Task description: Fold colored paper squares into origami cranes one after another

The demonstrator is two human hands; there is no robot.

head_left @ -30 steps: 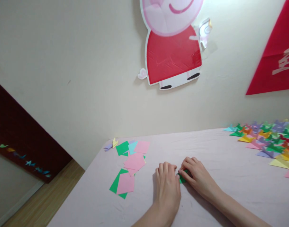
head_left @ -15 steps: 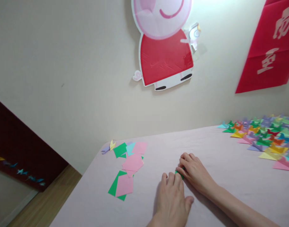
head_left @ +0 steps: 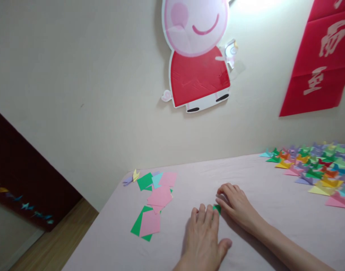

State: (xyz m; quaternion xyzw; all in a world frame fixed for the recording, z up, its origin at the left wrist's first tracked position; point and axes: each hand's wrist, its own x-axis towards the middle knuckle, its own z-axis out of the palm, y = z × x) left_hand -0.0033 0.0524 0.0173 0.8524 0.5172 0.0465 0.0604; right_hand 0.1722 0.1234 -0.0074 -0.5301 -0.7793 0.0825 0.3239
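My left hand (head_left: pixel 202 235) lies palm down on the pale pink cloth, its fingers stretched out and its thumb apart. Under its fingertips a small piece of green paper (head_left: pixel 217 208) is mostly covered, so its folds cannot be made out. To the right, my right hand (head_left: pixel 237 205) rests on its side with the fingers loosely curved. A gap shows between its thumb and forefinger, and nothing is visible in it. The thumb tip is close beside the paper's right edge; whether it touches cannot be told.
Loose pink paper squares (head_left: pixel 150 223), with green and light blue sheets, lie to the left. A yellow folded piece (head_left: pixel 136 175) sits at the far left corner. Rows of colourful folded paper birds (head_left: pixel 322 171) cover the right. Behind the cloth-covered surface (head_left: pixel 104 241) rises a wall.
My right hand has drawn slightly right, its thumb and forefinger parting from the green paper, more of which now shows. My left hand has flattened a little. The view has tilted slightly upward.
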